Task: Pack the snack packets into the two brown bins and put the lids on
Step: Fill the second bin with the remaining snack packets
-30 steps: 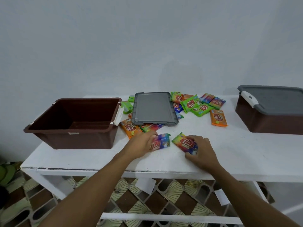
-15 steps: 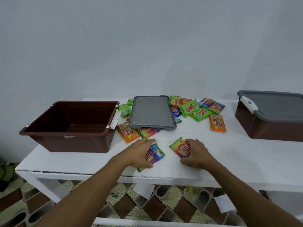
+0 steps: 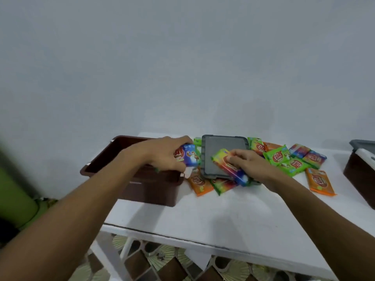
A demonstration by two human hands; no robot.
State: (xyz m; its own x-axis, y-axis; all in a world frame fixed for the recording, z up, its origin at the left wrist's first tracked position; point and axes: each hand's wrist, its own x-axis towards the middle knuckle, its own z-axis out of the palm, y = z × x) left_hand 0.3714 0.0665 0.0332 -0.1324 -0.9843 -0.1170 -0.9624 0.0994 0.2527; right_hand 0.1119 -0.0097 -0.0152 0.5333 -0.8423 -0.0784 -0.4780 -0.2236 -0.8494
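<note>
Two brown bins on white desk [image 3: 233,211]: open bin [image 3: 142,185] at left, lidded bin [image 3: 359,179] at right edge. One loose grey lid [image 3: 223,147] between them, lying on packets. Left hand [image 3: 162,155], grip curled round one blue packet [image 3: 189,158], over open bin's right rim. Right hand [image 3: 255,167], grip pinching one rainbow packet [image 3: 227,165] above the lid. Roughly ten loose packets [image 3: 294,165] around the lid, overlapping.

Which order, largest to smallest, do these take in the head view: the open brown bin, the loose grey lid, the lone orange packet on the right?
1. open brown bin, partly hidden
2. loose grey lid
3. lone orange packet
</note>
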